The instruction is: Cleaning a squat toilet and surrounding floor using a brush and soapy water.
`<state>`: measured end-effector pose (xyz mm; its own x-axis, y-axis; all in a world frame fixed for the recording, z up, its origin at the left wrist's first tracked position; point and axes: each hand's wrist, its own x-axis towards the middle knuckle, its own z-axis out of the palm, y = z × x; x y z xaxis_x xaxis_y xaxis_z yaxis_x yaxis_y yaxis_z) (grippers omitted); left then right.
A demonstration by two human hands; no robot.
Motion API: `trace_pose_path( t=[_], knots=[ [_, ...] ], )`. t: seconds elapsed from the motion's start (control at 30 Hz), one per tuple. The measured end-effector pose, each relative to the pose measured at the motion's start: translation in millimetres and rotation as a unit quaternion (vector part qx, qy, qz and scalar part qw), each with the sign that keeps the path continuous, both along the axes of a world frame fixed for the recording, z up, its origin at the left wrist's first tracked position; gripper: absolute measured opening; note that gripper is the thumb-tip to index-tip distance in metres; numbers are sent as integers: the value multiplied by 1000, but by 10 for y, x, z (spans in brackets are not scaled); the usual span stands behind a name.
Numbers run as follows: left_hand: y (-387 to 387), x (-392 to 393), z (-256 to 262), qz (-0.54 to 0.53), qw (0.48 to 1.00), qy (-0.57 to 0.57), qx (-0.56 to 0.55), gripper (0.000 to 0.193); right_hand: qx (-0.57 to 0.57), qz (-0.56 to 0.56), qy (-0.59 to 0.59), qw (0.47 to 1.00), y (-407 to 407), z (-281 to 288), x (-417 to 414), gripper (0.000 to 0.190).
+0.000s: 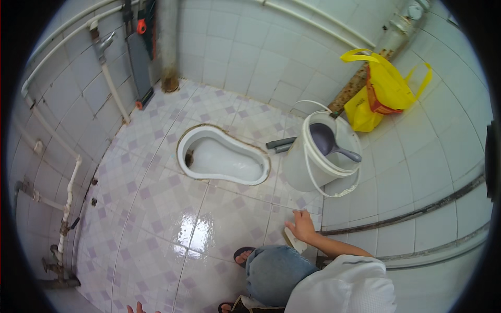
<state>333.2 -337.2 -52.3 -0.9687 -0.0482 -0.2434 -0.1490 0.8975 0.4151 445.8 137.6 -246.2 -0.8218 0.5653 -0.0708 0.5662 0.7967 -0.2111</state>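
My right hand (pixel 302 227) reaches over the tiled floor (pixel 231 219), fingers spread and nothing visibly gripped. A pale, flat-sided object (pixel 294 240) sits just beneath its wrist, partly hidden by the hand and my jeans. Only the fingertips of my left hand (pixel 140 309) show at the bottom edge, apart and bare. Ahead is a white ceramic squat toilet pan (pixel 231 156) set into the floor. To its right stands a white plastic bucket (pixel 299 168) with a raised rim and a wire-type handle. A dark purple plastic dipper (pixel 325 139) rests in its mouth, handle over the rim.
A yellow bag (pixel 391 88) hangs by a rusty pipe (pixel 350 88). Grey tubes (pixel 281 144) lie beside the bucket. Left, white water pipes (pixel 70 187), a metal tap (pixel 103 42) and a grey flat-headed tool (pixel 139 66) line the wall. Some floor is wet and shiny.
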Motion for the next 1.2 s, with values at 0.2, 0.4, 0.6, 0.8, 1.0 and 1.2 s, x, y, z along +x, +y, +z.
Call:
trace_pose_path(
  t=[0.2,0.4,0.6,0.8,1.0,1.2],
  knots=[
    [0,37,-54,-40,999,31,18,47,330,-64,280,899,1154,1467,-553,19],
    [98,48,85,18,1000,-15,7,48,349,-144,-67,924,2416,1277,-426,32],
    [410,-155,300,-24,996,-22,-87,48,233,-142,-140,952,2495,1397,-660,18],
    [1144,-724,557,-252,957,62,-128,48,462,-36,-79,883,2212,2024,-788,10],
    [1687,-1068,606,-441,875,135,-146,47,494,-95,-88,860,2129,2340,-964,12],
    [1532,-1034,455,-416,893,27,-172,49,485,-46,-179,855,1989,2390,-1135,13]
  ],
)
